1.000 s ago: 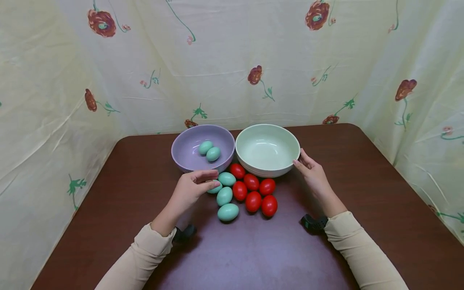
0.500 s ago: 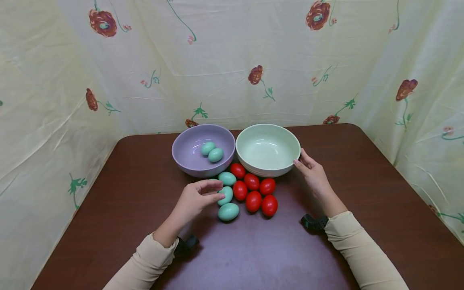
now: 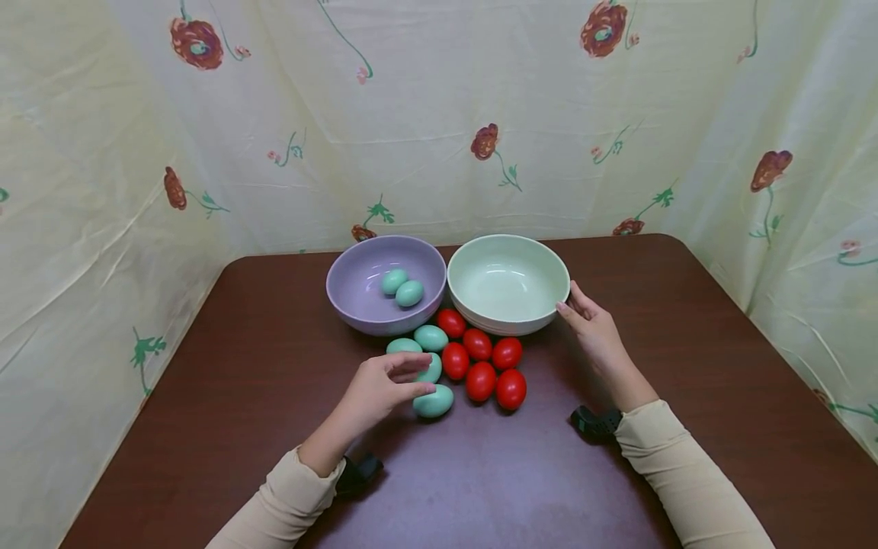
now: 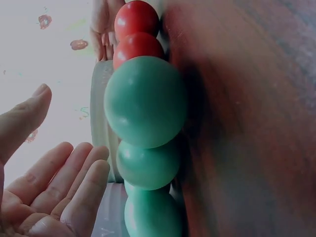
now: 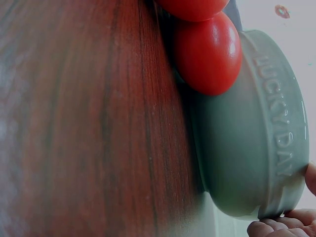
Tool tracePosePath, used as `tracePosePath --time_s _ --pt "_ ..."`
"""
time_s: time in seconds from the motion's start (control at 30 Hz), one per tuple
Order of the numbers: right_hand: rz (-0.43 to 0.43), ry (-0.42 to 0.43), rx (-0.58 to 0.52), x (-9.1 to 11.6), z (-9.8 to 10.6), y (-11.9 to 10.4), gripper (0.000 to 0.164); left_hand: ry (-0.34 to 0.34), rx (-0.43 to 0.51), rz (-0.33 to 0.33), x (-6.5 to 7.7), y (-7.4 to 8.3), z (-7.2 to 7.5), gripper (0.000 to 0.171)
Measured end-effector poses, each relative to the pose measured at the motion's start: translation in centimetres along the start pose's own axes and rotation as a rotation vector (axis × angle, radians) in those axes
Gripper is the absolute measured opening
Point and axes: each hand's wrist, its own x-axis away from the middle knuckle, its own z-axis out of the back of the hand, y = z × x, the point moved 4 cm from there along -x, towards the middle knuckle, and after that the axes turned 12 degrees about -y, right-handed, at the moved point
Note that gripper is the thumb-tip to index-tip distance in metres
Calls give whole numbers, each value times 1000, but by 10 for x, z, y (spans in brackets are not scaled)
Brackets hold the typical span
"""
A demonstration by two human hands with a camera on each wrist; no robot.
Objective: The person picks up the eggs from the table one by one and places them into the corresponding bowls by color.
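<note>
My left hand (image 3: 384, 391) hovers beside the green eggs (image 3: 434, 401), thumb and fingers apart with nothing between them. In the left wrist view its fingers (image 4: 81, 190) are extended and stand clear of the nearest green egg (image 4: 145, 102). My right hand (image 3: 598, 335) holds the right side of a pale green bowl (image 3: 508, 325); in the right wrist view the curled fingers (image 5: 284, 227) meet its outer wall (image 5: 237, 153). That bowl's inside is bare. Touching it on the left, a purple bowl (image 3: 357, 300) contains two green eggs (image 3: 409, 293).
Several red eggs (image 3: 481, 381) lie in a cluster in front of the pale green bowl, right beside the green ones. Everything stands on a dark brown table (image 3: 274, 328). A flowered cloth (image 3: 411, 114) hangs behind and at both sides.
My left hand has moved back from the purple bowl's front rim, toward me and slightly right. The two eggs in that bowl have shifted slightly right. My right hand stays at the pale green bowl.
</note>
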Motion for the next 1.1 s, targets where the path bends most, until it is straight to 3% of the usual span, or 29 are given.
tracePosePath --time_s 0.37,0.73,1.1 --pt "-12 0 14 0 1 2 67 -10 -10 26 -1 -6 -5 45" --pt "13 3 3 0 1 1 67 -56 -87 -35 1 -1 -11 47" --pt "21 -4 -6 -1 1 0 69 -86 -154 -28 5 -1 -12 43"
